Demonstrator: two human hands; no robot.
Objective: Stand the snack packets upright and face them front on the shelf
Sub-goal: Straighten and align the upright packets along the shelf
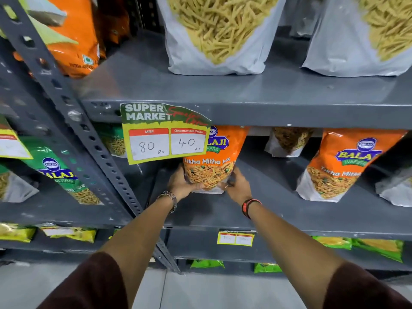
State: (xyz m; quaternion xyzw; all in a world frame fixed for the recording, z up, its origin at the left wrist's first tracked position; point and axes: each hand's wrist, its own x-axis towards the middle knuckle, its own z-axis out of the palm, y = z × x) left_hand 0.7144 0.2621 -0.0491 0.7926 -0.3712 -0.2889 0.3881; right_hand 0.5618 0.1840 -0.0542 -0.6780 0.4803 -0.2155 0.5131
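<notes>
An orange Tikha Mitha Mix packet (219, 157) stands upright, front facing me, on the middle grey shelf (267, 210). My left hand (181, 184) grips its lower left corner and my right hand (237, 186) grips its lower right corner. The packet's top left is hidden behind a hanging price tag (166, 134). A second orange packet of the same kind (341, 166) stands upright to the right. Behind, between the two, a clear packet of brown snack (287, 141) stands at the back.
Above, the top shelf (245, 92) carries two large clear bags of yellow sticks (218, 32) and an orange bag (73, 36). A slotted grey upright (89, 139) divides off the left bay with green packets (60, 175). Green and yellow packets lie on lower shelves.
</notes>
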